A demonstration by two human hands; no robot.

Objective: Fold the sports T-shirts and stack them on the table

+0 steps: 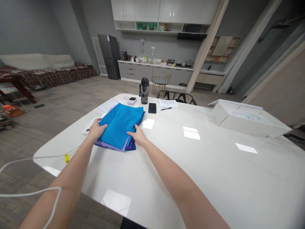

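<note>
A stack of folded clothes (119,127) lies on the white glossy table (214,171), with a bright blue garment on top and purple and navy layers showing beneath. My left hand (96,130) rests on the stack's left side, fingers over the blue cloth. On the right side, my right hand (138,134) holds the edge of the same stack with its fingertips. Neither hand touches anything else. The lower layers are mostly hidden by the blue garment.
Beyond the stack stand a dark water bottle (144,91), a small lilac device (132,101), a black phone (152,108), a pen (166,108) and papers (168,103). A white open box (247,119) sits at the right. A white cable (35,158) crosses near my left arm.
</note>
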